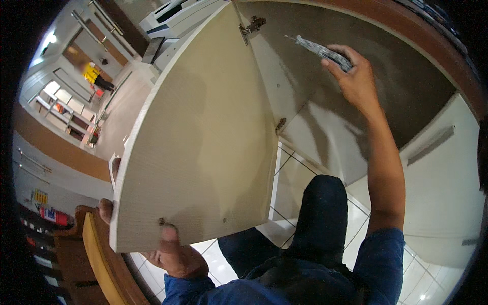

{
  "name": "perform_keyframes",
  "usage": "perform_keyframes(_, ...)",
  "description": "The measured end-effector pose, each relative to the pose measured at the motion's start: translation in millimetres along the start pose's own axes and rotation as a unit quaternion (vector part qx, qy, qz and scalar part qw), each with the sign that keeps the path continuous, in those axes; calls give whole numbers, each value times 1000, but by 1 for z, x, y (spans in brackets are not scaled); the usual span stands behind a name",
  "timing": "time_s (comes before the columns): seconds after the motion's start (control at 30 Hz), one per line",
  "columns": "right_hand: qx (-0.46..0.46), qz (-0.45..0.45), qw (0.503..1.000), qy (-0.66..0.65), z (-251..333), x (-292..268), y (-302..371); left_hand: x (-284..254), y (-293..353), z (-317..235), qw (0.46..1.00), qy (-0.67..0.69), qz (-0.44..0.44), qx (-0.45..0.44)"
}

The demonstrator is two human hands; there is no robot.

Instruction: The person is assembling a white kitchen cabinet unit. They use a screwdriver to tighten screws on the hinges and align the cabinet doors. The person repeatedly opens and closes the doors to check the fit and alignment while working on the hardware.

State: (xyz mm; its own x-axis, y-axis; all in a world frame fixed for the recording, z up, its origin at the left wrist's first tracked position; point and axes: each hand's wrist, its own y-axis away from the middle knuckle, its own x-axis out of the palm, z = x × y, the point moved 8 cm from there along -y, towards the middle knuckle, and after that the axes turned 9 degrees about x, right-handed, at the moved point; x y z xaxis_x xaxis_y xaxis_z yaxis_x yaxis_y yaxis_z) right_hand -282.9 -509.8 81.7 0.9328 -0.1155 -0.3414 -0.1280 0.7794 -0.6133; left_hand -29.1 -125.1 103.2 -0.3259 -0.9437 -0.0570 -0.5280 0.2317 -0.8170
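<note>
My left hand (pixel 175 251) grips the lower outer corner of a pale wood-grain cabinet door (pixel 198 132). Its thumb presses on the face just under a small dark hole, and fingertips show past the left edge. The door stands swung out, with a metal hinge (pixel 252 29) at its top and another hinge (pixel 280 125) lower down. Inside the cabinet opening, my right hand (pixel 351 73) is raised, closed round a slim, mottled grey-and-white object (pixel 323 52). A thin tip points left from it toward the upper hinge; blur hides its exact kind.
The cabinet's dark back panel (pixel 406 76) and a white panel with a handle (pixel 432 145) lie at right. A brown wooden frame (pixel 99 264) stands at lower left, near a red fire extinguisher (pixel 55 216). A person in a yellow vest (pixel 91 73) stands far off.
</note>
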Motion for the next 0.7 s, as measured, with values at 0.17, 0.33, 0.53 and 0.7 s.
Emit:
perform_keyframes(0.17, 6, 24, 998, -66, -16, 49, -36, -36, 11, 9, 995, -52, -77, -34)
perform_keyframes(0.33, -7, 9, 998, -69, -27, 65, -61, -34, 20, 3, 989, -52, -128, -60)
perform_keyframes(0.53, -30, 9, 999, -30, -21, 62, -75, -45, 15, 15, 993, -51, -98, -46)
perform_keyframes(0.7, -45, 12, 998, -30, -17, 54, -78, -40, 15, 13, 993, -25, -112, -36)
